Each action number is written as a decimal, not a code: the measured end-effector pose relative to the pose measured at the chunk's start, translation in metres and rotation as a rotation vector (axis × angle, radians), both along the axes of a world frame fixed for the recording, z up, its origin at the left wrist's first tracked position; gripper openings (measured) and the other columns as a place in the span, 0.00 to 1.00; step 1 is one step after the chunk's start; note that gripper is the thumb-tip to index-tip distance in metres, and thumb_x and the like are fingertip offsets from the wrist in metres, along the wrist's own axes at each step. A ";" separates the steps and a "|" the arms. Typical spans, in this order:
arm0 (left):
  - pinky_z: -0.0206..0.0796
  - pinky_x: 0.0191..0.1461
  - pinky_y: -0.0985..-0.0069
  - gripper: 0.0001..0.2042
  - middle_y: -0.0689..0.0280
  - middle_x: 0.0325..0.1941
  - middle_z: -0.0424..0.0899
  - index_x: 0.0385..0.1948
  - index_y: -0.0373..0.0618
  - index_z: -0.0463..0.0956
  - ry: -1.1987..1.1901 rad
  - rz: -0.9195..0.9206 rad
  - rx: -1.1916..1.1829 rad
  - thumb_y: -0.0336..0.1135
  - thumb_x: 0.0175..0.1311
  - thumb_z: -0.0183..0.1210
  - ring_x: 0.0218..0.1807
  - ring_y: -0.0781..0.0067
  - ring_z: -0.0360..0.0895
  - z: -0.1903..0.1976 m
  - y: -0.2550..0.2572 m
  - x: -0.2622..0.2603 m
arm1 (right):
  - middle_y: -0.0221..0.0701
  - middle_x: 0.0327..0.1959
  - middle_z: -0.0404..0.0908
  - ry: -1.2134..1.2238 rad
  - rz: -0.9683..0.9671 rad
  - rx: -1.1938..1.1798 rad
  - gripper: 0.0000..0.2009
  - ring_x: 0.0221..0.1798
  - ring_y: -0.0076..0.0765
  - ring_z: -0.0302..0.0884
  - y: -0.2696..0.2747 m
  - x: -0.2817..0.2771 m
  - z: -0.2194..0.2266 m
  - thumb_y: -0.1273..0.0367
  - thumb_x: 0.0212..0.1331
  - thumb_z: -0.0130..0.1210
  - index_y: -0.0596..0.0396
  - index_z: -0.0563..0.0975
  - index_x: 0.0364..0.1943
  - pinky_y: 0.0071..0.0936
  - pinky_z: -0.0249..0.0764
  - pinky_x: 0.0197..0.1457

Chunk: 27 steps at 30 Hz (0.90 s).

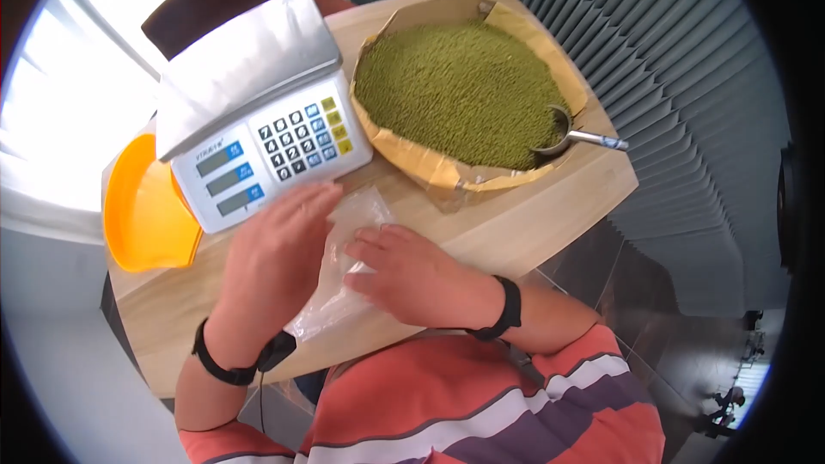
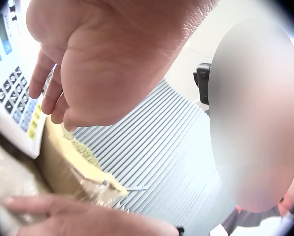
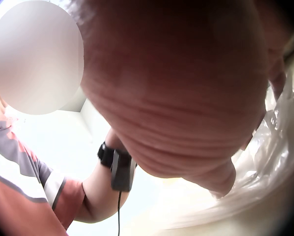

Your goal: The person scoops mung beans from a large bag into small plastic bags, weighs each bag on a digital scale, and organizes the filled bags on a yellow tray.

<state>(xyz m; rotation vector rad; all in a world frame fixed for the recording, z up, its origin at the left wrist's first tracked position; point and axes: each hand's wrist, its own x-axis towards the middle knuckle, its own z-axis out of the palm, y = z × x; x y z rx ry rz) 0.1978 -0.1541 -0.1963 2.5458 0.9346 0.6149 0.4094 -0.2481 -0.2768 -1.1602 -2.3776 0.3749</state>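
A clear plastic bag (image 1: 325,302) lies flat on the table in front of the person. My left hand (image 1: 284,249) is over the bag's left side, fingers extended and close together, fingertips near the scale's front corner. In the left wrist view the left palm (image 2: 117,64) shows with nothing in it. From the other side my right hand (image 1: 408,275) rests on the bag with its fingers spread. Crinkled plastic (image 3: 269,142) shows beside the right fingers in the right wrist view.
Behind the hands stands a white digital scale (image 1: 284,142) with a metal pan (image 1: 249,60). A paper sack (image 1: 412,159) of green beans (image 1: 464,90) is at the back right, with a metal scoop (image 1: 593,139) in it. An orange scoop-shaped tray (image 1: 142,215) sits at the left.
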 end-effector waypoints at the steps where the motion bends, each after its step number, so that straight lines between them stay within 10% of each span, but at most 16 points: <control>1: 0.78 0.68 0.56 0.22 0.49 0.62 0.89 0.66 0.41 0.81 0.060 -0.015 0.024 0.25 0.71 0.65 0.65 0.44 0.85 -0.013 -0.012 -0.012 | 0.42 0.66 0.82 0.018 0.002 -0.009 0.13 0.73 0.54 0.77 0.000 0.000 0.002 0.67 0.62 0.67 0.49 0.87 0.50 0.51 0.74 0.75; 7: 0.54 0.88 0.46 0.31 0.48 0.86 0.67 0.78 0.49 0.72 0.410 -0.029 0.057 0.40 0.74 0.67 0.86 0.43 0.64 -0.073 -0.047 -0.057 | 0.41 0.67 0.82 -0.081 -0.006 -0.037 0.14 0.73 0.54 0.77 0.004 -0.004 0.005 0.68 0.63 0.67 0.49 0.86 0.52 0.52 0.75 0.75; 27: 0.47 0.91 0.45 0.35 0.47 0.88 0.62 0.83 0.52 0.65 0.378 -0.048 -0.002 0.45 0.76 0.64 0.89 0.43 0.58 -0.084 -0.042 -0.072 | 0.37 0.63 0.83 -0.169 -0.127 -0.039 0.22 0.67 0.49 0.79 0.035 -0.005 0.022 0.66 0.59 0.73 0.54 0.84 0.58 0.47 0.76 0.67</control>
